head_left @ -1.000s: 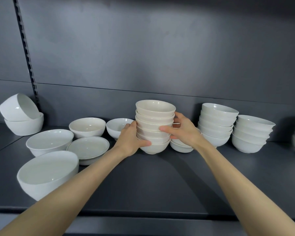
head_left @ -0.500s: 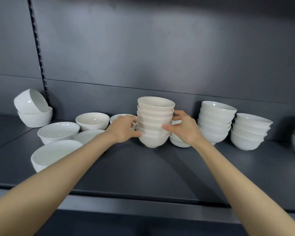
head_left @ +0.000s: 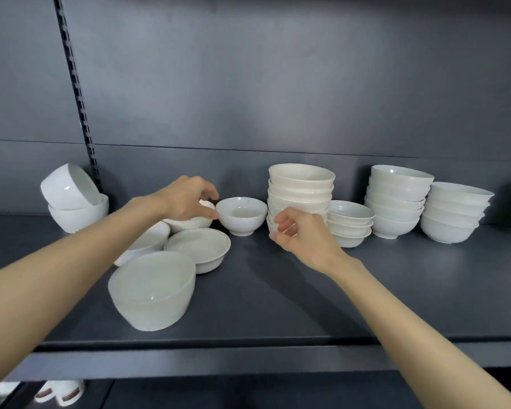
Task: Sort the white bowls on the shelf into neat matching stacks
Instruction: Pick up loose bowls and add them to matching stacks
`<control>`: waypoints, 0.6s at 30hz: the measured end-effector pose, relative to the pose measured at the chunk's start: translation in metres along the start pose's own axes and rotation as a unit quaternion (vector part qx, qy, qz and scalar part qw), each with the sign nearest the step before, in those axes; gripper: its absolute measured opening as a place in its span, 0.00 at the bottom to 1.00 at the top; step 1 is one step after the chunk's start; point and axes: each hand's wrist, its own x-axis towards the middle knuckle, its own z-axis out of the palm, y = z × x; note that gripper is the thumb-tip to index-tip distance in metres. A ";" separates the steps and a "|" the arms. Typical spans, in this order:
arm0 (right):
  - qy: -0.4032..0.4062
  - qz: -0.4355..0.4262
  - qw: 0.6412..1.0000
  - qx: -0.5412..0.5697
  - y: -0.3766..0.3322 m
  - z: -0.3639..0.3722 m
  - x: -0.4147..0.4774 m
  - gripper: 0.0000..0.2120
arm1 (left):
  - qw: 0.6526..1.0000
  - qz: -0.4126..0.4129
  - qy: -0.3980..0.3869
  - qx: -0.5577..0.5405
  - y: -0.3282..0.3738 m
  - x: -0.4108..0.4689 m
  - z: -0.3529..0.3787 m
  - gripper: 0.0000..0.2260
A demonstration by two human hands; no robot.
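Head: tall stack (head_left: 301,190) between footed bowl (head_left: 242,215), short stack (head_left: 350,224).

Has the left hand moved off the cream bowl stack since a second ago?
Yes. The left hand has left the cream bowl stack and moved leftward, now on the left side of the single small bowl beside it.

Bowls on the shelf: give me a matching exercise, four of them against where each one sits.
Column one
1. tilted bowl
2. small footed bowl
3. stack of three shallow bowls
4. large bowl

Column two
A. nearest the front edge of the shelf
B. far left, leaning on the upright bowl
C. just left of the tall cream stack
D. just right of the tall cream stack

Pairs: 1-B, 2-C, 3-D, 4-A
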 end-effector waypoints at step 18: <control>0.011 0.122 0.989 -0.079 -0.035 0.080 0.074 0.20 | 0.977 0.071 -0.178 -0.090 -0.083 0.103 0.024 0.47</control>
